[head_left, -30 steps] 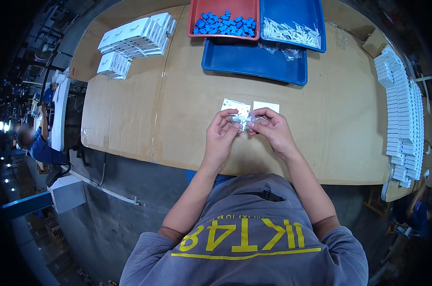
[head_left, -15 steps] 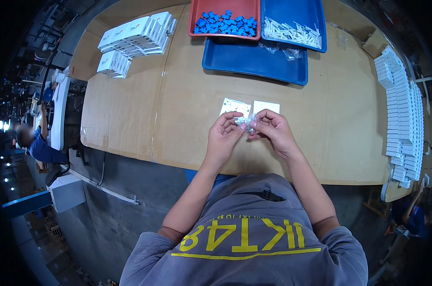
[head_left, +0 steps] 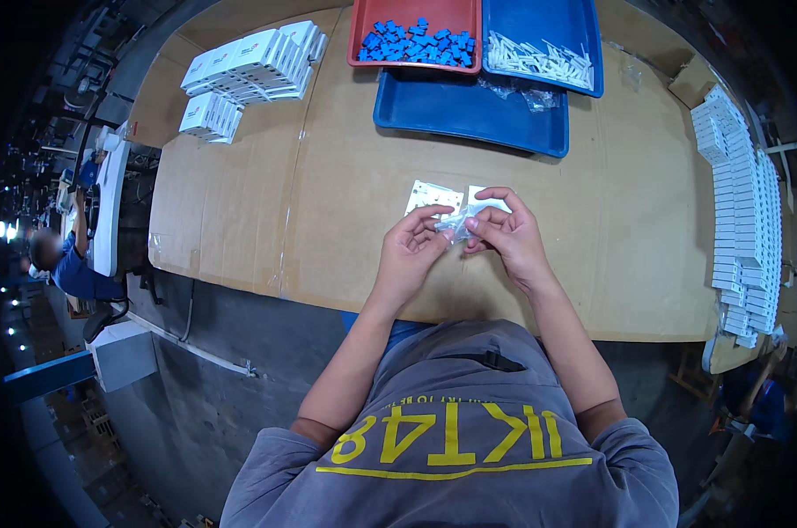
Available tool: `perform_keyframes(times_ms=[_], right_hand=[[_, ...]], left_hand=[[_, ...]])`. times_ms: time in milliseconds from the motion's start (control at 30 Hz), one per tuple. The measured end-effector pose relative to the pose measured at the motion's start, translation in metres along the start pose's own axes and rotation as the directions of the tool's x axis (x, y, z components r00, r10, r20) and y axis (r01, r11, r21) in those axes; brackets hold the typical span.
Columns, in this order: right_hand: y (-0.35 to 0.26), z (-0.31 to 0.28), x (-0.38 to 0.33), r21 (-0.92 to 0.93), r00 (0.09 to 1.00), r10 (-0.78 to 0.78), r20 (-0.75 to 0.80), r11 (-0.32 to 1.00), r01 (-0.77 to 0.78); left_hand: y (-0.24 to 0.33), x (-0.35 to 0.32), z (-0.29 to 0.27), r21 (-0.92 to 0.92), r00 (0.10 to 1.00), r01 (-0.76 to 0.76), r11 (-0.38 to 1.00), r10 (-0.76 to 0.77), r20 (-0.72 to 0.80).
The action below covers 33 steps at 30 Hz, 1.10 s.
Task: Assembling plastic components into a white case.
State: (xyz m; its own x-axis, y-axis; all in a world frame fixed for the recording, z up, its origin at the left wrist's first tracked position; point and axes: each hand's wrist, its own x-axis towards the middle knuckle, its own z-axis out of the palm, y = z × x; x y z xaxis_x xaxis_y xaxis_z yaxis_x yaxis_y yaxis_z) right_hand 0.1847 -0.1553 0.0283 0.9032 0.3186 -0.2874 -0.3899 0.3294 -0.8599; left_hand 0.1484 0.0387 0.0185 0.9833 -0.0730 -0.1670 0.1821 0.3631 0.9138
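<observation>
Both hands up over the cardboard-covered table [head_left: 240, 202]. My left hand [head_left: 409, 251] and right hand [head_left: 504, 236] each pinch an end of a small clear bag [head_left: 455, 223], held between them above two white cards [head_left: 455, 197], likely for a close look. Open surface left and right; blue tray [head_left: 469, 110] well ahead, near table edge close.

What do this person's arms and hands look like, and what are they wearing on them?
Both hands, left hand and right hand, are bare: no gloves, and no rings or watch that I can make out. The forearms are uncovered too. Short grey sleeves end near the elbows, part of a grey shirt with yellow lettering and a yellow line.
</observation>
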Motion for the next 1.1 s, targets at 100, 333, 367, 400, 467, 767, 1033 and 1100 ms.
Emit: perform_keyframes(times_ms=[100, 333, 367, 400, 467, 767, 1033, 1100], right_hand=[[0.005, -0.005, 0.002, -0.007, 0.996, -0.087, -0.007, 0.996, 0.087], [0.006, -0.007, 0.003, -0.132, 0.996, -0.084, 0.001, 0.988, 0.083], [0.006, -0.008, 0.004, -0.127, 0.996, -0.093, -0.002, 0.988, 0.092], [0.007, -0.009, 0.005, -0.122, 0.995, -0.101, -0.005, 0.988, 0.099], [0.012, -0.009, 0.006, -0.132, 0.994, -0.106, -0.031, 0.986, 0.101], [0.034, 0.001, 0.030, -0.579, 0.935, -0.345, -0.081, 0.780, 0.237], [0.047, 0.000, 0.038, -0.831, 0.785, -0.571, 0.241, 0.297, 0.471], [0.050, 0.004, 0.037, -0.855, 0.770, -0.573, 0.281, 0.216, 0.472]], left_hand=[[0.004, 0.005, -0.012, 0.108, 1.000, 0.002, 0.994, -0.004, 0.017], [0.018, 0.007, -0.009, 0.396, 0.997, -0.077, 0.915, 0.058, 0.060], [0.020, 0.008, -0.011, 0.395, 0.997, -0.075, 0.916, 0.056, 0.058], [0.025, 0.010, -0.011, 0.520, 0.993, -0.114, 0.847, 0.080, 0.088], [0.026, 0.016, -0.013, 0.631, 0.988, -0.151, 0.761, 0.097, 0.120], [0.008, 0.049, -0.045, 0.821, 0.886, -0.438, 0.365, 0.332, 0.325], [0.008, 0.045, -0.064, 0.881, 0.876, -0.432, 0.193, 0.323, 0.359], [0.005, 0.045, -0.068, 0.876, 0.864, -0.447, 0.178, 0.339, 0.372]])
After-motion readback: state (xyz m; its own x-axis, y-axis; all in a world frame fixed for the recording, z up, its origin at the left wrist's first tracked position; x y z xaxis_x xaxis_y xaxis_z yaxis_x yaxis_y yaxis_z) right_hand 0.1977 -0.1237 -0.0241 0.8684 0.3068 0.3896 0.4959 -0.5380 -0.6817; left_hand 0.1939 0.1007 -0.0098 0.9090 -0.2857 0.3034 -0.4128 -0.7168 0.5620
